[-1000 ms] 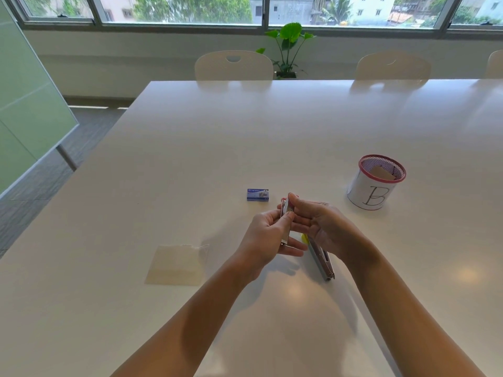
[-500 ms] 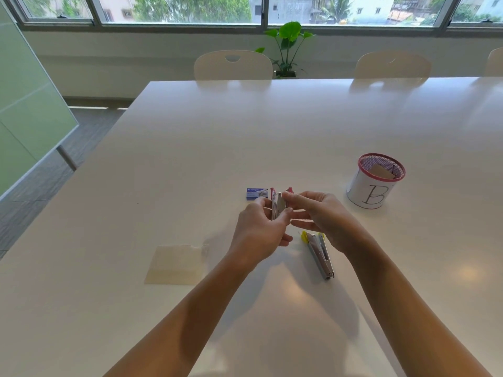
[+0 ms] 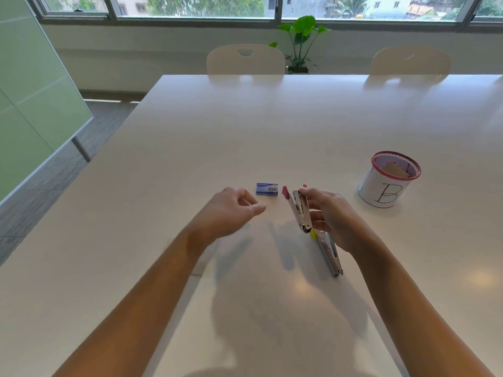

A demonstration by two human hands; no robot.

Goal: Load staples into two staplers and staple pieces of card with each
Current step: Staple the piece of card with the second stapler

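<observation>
My right hand (image 3: pixel 330 216) holds a metal stapler with pink ends (image 3: pixel 298 206) just above the white table (image 3: pixel 245 126), tilted on its side. A second stapler with a yellow end (image 3: pixel 329 251) lies on the table under my right wrist. A small blue staple box (image 3: pixel 267 188) sits just beyond my left hand (image 3: pixel 234 209), which hovers with loosely curled fingers and holds nothing. The piece of card seen earlier at the left is hidden by my left forearm.
A white mesh cup with a pink rim, marked "B" (image 3: pixel 388 179), stands at the right with card pieces inside. Two chairs (image 3: pixel 245 59) and a potted plant (image 3: pixel 299 42) are beyond the far edge. A glass board (image 3: pixel 32 99) stands at the left.
My left hand has let go of the pink stapler and moved left. My right hand now holds it alone, turned so its metal side shows.
</observation>
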